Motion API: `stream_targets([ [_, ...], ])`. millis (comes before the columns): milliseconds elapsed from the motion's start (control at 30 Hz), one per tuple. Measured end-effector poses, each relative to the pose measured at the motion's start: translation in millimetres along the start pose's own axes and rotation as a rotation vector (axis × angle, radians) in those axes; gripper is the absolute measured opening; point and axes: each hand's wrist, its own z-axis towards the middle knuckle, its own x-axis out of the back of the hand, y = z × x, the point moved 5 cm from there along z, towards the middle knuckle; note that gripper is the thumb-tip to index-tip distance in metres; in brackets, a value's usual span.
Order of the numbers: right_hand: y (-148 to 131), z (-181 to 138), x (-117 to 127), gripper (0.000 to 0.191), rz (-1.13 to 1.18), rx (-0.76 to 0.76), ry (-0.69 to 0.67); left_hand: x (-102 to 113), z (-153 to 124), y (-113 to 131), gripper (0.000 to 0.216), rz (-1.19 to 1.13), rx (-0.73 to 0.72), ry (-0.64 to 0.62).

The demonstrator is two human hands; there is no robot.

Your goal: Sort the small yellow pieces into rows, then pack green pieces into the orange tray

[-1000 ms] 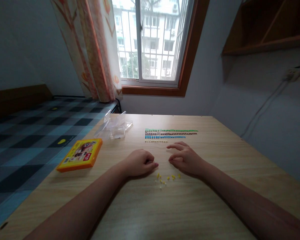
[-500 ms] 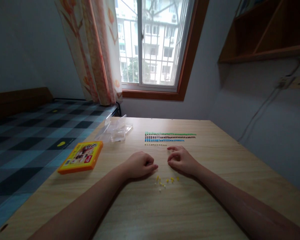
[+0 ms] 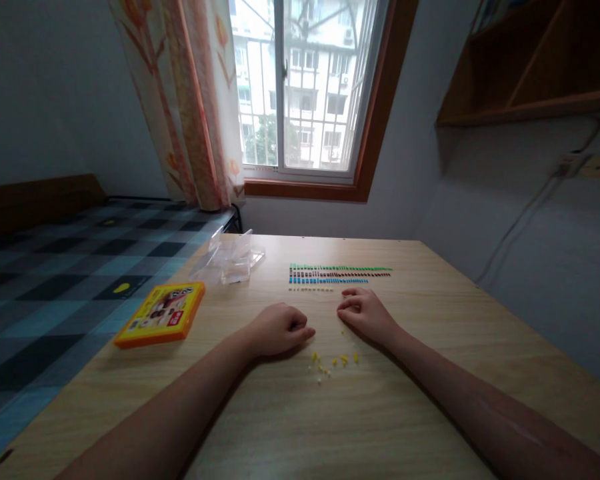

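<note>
Left hand [image 3: 279, 329] curled closed; right hand [image 3: 369, 316], can't tell — yellow pieces [image 3: 344, 359] nearby, room rightward to the edge of the worktop [image 3: 500, 333]

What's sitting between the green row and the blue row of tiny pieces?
A row of brown pieces lies between the green row and the blue row, as the head view shows.

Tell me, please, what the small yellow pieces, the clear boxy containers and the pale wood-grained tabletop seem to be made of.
Small yellow pieces: probably plastic, from their vivid colour; too tiny to judge finish. Clear containers: likely glossy plastic, transparent with bright edges. Pale tabletop: satin wood or wood-look laminate, with visible grain and soft sheen.
</note>
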Motion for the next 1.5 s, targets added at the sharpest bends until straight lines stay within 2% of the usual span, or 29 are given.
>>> stream_targets([
  [100,7,7,2,0.016,-0.038,0.007,0.04,0,0,0,0.043,0.005,0.014,0.003],
  [433,26,52,0,0.021,-0.056,-0.073,0.047,0,1,-1,0.042,0.025,0.035,0.046],
  [633,29,49,3,0.029,-0.021,-0.077,0.079,-1,2,-2,0.041,0.016,0.016,0.062],
  [933,18,45,4,0.02,-0.085,0.028,0.051,-2,1,-3,0.043,0.008,0.014,0.06],
  [1267,13,41,3,0.019,-0.086,0.102,0.047,-2,1,-3,0.041,0.0,0.026,0.045],
  [1500,14,45,1,0.019,-0.09,0.07,0.015,-2,1,-3,0.041,0.002,0.027,0.049],
])
